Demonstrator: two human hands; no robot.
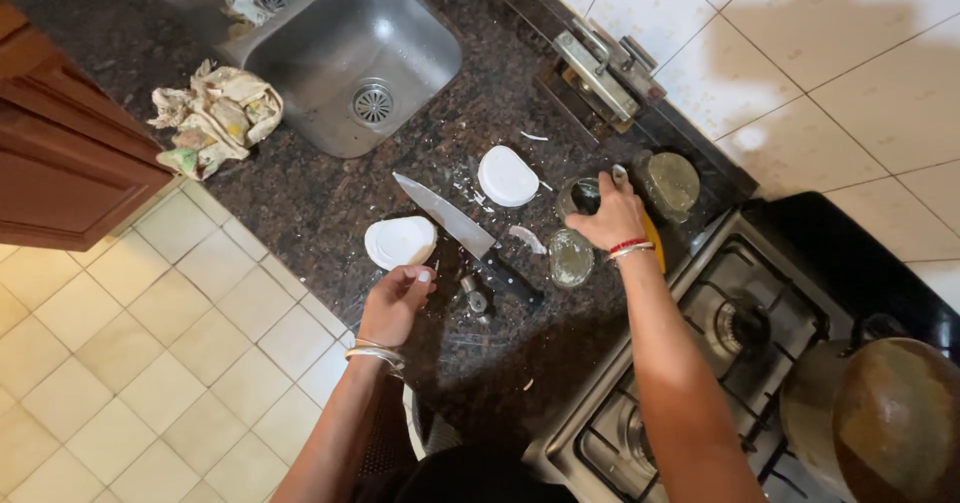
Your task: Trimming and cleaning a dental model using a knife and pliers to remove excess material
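Two hands over the dark stone worktop, well apart, seen from the head camera only.

Right hand (612, 218) near the back edge, just beside the stove (700, 363), laid on the rim of an open glass jar (580, 197). Fingers loosely spread over the mouth, one fingertip lifted toward the tiled wall; resting rather than clamped, as far as can be told. Jar upright, clear, dark inside, no lid on it. Touching or almost touching it on the near side, a second jar (570, 259), shut with a clear top. Behind the hand, toward the wall, a third jar (670, 183) with a dull greenish lid.

Left hand (395, 303) close to the front edge, fingers curled with thumb and fingertips drawn together. Cannot tell whether anything small sits in the pinch. Nearest to it, just beyond the fingertips, a white round piece (400, 241), flat face up. Another white piece (508, 176) farther back, left of the open jar.

Between the hands, a kitchen knife (465, 231), lying flat. Long axis on a slant: tip toward the sink (350, 63), black handle toward the front edge near the stove. Handle closer to the left hand than to the right. Pale scraps scattered around the blade.

Far off at the sink's corner, a crumpled cloth (215, 118); on the stove, a large pot (880, 413).
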